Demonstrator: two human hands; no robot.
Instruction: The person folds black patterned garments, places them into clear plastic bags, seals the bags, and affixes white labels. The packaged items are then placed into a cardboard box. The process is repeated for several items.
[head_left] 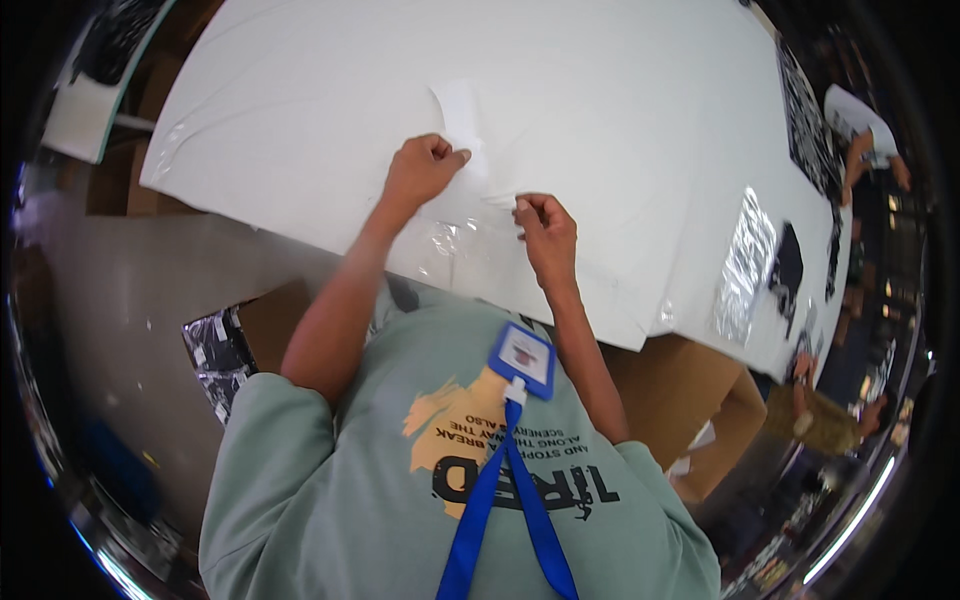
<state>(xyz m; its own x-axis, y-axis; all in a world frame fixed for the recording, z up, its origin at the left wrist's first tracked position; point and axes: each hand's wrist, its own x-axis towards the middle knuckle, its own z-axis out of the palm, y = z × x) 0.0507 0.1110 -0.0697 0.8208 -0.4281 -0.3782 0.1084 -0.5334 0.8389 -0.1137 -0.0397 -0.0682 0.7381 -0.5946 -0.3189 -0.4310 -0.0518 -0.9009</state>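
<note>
We stand over a wide white sheet (600, 120) spread across the table (690, 385), whose brown cardboard-coloured side shows beneath the sheet's near edge. Our left hand (422, 170) is closed into a loose fist, thumb and fingers pinched together on a strip of clear film (462, 125) that rises off the sheet just above the knuckles. Our right hand (545, 225) sits a little apart from it, nearer the edge, fingers curled shut and pressing or pinching the sheet at a small crease (whether it grips film or only pins the sheet down we cannot tell). Between and below the two hands a patch of crinkled clear film (445, 240) lies glossy against the white. By our judgement we are at the peeling stage: a corner of the protective layer is lifted and most of the surface is not yet stripped. The next move seems to call for a steady, low pull with the left hand while the right holds the sheet flat, so that the film neither tears nor drags the sheet off the table. A blue lanyard (510, 500) with a badge (522, 358) hangs against our green shirt (330, 500); farther right, silvery foil (742, 262) and dark pieces (788, 268) lie on the sheet.
</note>
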